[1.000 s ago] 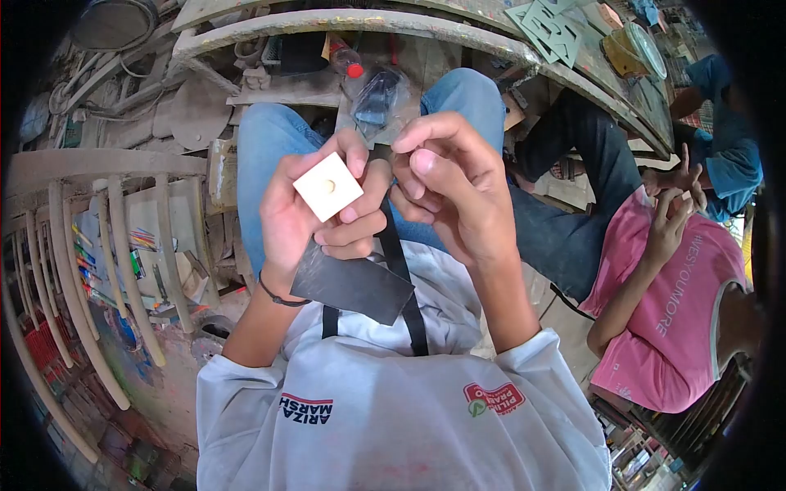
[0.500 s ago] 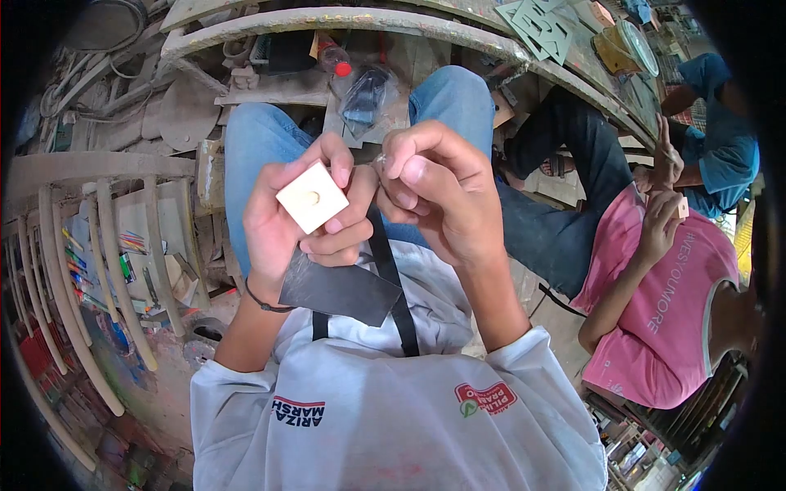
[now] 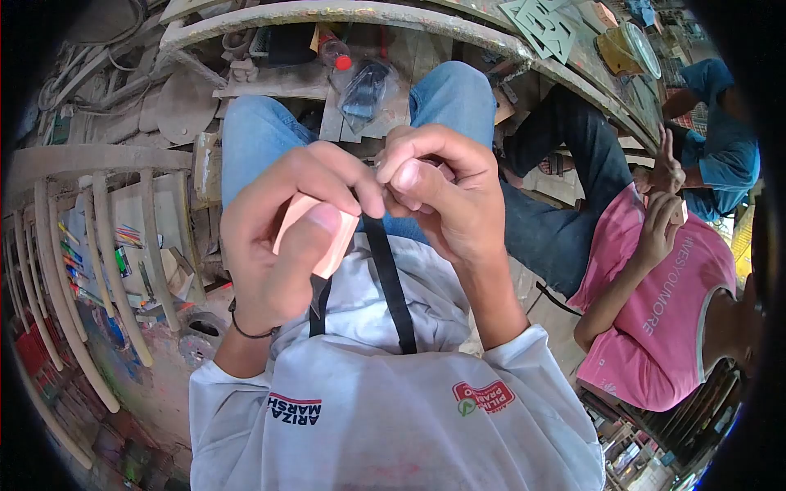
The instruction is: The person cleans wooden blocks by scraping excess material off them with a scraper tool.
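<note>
My left hand (image 3: pixel 282 237) is closed around a small pale wooden block (image 3: pixel 332 254), thumb pressed on its near face and fingers over the top. The block is tilted, with one side partly covered by the hand. Beside it, my right hand (image 3: pixel 446 184) has its thumb and curled index finger pinched together; whatever is between them is too small or hidden to make out. The fingertips of both hands come very close to each other above my lap. Below the left hand, black straps (image 3: pixel 389 282) lie over the white shirt (image 3: pixel 393 409).
A person in a pink shirt (image 3: pixel 663 303) sits at the right, holding a small block. Further back is someone in a blue shirt (image 3: pixel 729 172). Ahead are a wooden bench rail (image 3: pixel 352 15), a red-capped bottle (image 3: pixel 340 59) and a tin (image 3: pixel 626 49). Slatted wood (image 3: pixel 102 245) stands left.
My left hand has turned the block over, so its face with a round hole or peg no longer shows. The dark sheet below that hand has mostly gone from sight. My right hand stays pinched.
</note>
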A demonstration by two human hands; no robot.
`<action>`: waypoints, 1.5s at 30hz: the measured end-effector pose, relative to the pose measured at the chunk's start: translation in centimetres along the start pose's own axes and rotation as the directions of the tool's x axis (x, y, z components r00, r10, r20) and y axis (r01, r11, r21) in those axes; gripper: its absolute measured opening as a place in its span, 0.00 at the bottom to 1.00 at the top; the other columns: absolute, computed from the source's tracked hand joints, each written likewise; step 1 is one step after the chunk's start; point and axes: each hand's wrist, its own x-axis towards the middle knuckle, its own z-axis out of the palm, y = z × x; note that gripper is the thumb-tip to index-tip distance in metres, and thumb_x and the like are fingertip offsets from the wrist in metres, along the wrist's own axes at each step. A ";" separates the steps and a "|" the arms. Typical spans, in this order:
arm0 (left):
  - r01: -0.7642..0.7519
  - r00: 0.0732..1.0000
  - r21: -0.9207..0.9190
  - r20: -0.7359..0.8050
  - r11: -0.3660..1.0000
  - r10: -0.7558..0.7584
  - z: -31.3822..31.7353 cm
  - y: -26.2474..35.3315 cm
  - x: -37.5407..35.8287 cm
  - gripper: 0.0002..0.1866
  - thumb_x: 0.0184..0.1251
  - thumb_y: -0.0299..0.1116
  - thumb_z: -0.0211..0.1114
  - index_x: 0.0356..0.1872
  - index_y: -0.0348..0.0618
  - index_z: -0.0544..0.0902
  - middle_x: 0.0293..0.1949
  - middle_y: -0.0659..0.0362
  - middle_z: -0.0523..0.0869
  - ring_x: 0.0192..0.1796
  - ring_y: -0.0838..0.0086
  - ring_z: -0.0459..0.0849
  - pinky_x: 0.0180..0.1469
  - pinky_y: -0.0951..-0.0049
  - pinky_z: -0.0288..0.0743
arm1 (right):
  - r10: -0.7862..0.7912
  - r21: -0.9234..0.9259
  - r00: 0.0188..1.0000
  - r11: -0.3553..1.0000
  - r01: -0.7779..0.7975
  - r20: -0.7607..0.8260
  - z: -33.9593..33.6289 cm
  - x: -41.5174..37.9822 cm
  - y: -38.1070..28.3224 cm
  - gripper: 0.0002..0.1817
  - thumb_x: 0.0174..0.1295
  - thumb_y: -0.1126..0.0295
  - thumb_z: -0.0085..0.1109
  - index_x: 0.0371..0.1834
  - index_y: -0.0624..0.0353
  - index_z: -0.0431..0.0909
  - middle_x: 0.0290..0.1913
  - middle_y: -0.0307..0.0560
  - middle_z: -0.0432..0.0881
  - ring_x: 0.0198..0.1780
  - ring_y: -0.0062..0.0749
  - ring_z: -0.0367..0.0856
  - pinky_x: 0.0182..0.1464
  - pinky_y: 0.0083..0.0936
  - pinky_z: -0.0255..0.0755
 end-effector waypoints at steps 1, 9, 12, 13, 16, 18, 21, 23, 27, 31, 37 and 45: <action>-0.010 1.000 0.006 -0.007 1.000 0.010 0.2 0.1 0.2 0.08 0.64 0.30 0.53 0.33 0.35 0.74 0.26 0.53 0.79 0.26 0.78 0.73 0.31 0.78 0.66 | 0.006 -0.021 1.000 1.000 -0.006 -0.009 0.0 0.0 -0.1 0.06 0.58 0.73 0.63 0.33 0.64 0.81 0.31 0.40 0.81 0.24 0.14 0.69 0.25 0.11 0.62; 0.084 0.996 0.225 -0.044 0.971 -0.076 0.0 0.4 0.4 0.02 0.59 0.22 0.60 0.30 0.37 0.75 0.24 0.65 0.75 0.24 0.88 0.69 0.25 0.85 0.59 | -0.055 -0.134 0.998 0.989 0.057 0.022 0.5 0.1 -0.2 0.05 0.57 0.78 0.59 0.34 0.70 0.78 0.28 0.48 0.77 0.24 0.20 0.66 0.24 0.18 0.60; 0.089 0.996 0.196 -0.035 0.977 -0.084 -0.2 0.3 0.5 0.04 0.59 0.22 0.61 0.30 0.38 0.75 0.23 0.66 0.73 0.24 0.88 0.67 0.25 0.85 0.58 | -0.043 -0.115 0.998 0.992 0.047 0.038 0.3 0.1 -0.3 0.04 0.57 0.78 0.61 0.34 0.68 0.80 0.30 0.45 0.80 0.30 0.19 0.73 0.31 0.16 0.66; 0.094 0.996 0.209 -0.026 0.973 -0.090 -0.3 0.4 0.5 0.04 0.58 0.22 0.62 0.29 0.39 0.74 0.23 0.67 0.73 0.24 0.88 0.66 0.25 0.85 0.57 | -0.020 -0.105 0.999 0.994 0.025 0.043 0.2 0.1 -0.4 0.04 0.57 0.77 0.63 0.34 0.66 0.81 0.33 0.42 0.82 0.35 0.18 0.79 0.38 0.14 0.71; 0.105 0.994 0.222 -0.008 0.969 -0.106 -0.5 0.5 0.6 0.05 0.57 0.23 0.63 0.29 0.39 0.74 0.23 0.67 0.72 0.24 0.88 0.66 0.25 0.85 0.56 | 0.000 -0.169 0.999 0.986 0.008 0.045 0.3 0.1 -0.7 0.04 0.57 0.77 0.63 0.34 0.66 0.82 0.33 0.41 0.83 0.35 0.17 0.78 0.38 0.13 0.71; 0.112 0.993 0.219 0.002 0.969 -0.115 -0.6 0.5 0.6 0.06 0.57 0.23 0.64 0.28 0.40 0.74 0.23 0.67 0.72 0.25 0.88 0.65 0.25 0.85 0.56 | -0.036 -0.221 0.999 0.974 0.042 0.029 0.6 0.1 -0.6 0.05 0.55 0.77 0.63 0.33 0.67 0.81 0.31 0.44 0.81 0.31 0.19 0.74 0.32 0.15 0.67; 0.152 0.988 0.206 -0.006 0.967 -0.154 -0.5 0.6 0.6 0.06 0.57 0.24 0.64 0.28 0.40 0.73 0.22 0.68 0.71 0.25 0.88 0.65 0.26 0.85 0.56 | -0.070 -0.276 0.997 0.959 0.071 0.013 0.7 0.0 -0.8 0.05 0.53 0.78 0.62 0.32 0.69 0.80 0.28 0.47 0.80 0.27 0.20 0.71 0.27 0.16 0.63; 0.186 0.982 0.194 -0.016 0.963 -0.186 -0.5 0.6 0.6 0.06 0.58 0.25 0.64 0.28 0.40 0.73 0.22 0.68 0.71 0.25 0.88 0.65 0.26 0.85 0.56 | -0.066 -0.281 0.998 0.957 0.067 0.013 0.7 0.0 -0.9 0.05 0.53 0.78 0.63 0.32 0.69 0.80 0.29 0.47 0.80 0.27 0.20 0.71 0.28 0.16 0.63; 0.175 0.984 0.208 -0.007 0.962 -0.177 -0.6 0.4 0.6 0.06 0.59 0.26 0.63 0.28 0.40 0.73 0.22 0.68 0.71 0.25 0.88 0.66 0.26 0.85 0.57 | -0.065 -0.318 0.997 0.945 0.078 0.052 0.2 0.1 -1.1 0.04 0.55 0.78 0.62 0.32 0.67 0.81 0.30 0.44 0.81 0.31 0.18 0.75 0.31 0.14 0.66; 0.228 0.974 0.169 -0.026 0.959 -0.227 -0.5 0.4 0.5 0.06 0.60 0.27 0.63 0.28 0.39 0.74 0.23 0.66 0.74 0.27 0.88 0.69 0.27 0.85 0.60 | -0.073 -0.309 0.995 0.947 0.092 0.073 0.4 0.1 -1.0 0.03 0.57 0.78 0.61 0.33 0.67 0.82 0.31 0.42 0.82 0.32 0.16 0.77 0.32 0.11 0.66; 0.236 0.972 0.122 -0.022 0.964 -0.235 -0.5 0.4 0.7 0.05 0.64 0.28 0.60 0.29 0.39 0.75 0.24 0.64 0.78 0.28 0.86 0.72 0.30 0.83 0.63 | -0.052 -0.356 0.993 0.930 0.086 0.103 0.1 0.1 -1.0 0.03 0.58 0.79 0.60 0.34 0.67 0.81 0.31 0.43 0.82 0.32 0.19 0.79 0.33 0.12 0.69; 0.231 0.972 0.115 0.018 0.966 -0.234 -0.7 0.5 0.5 0.05 0.63 0.28 0.59 0.29 0.40 0.75 0.25 0.63 0.78 0.29 0.85 0.73 0.31 0.84 0.63 | -0.002 -0.189 0.994 0.982 0.022 0.108 0.1 0.1 -0.8 0.04 0.59 0.78 0.60 0.34 0.68 0.80 0.31 0.45 0.82 0.34 0.21 0.81 0.35 0.14 0.72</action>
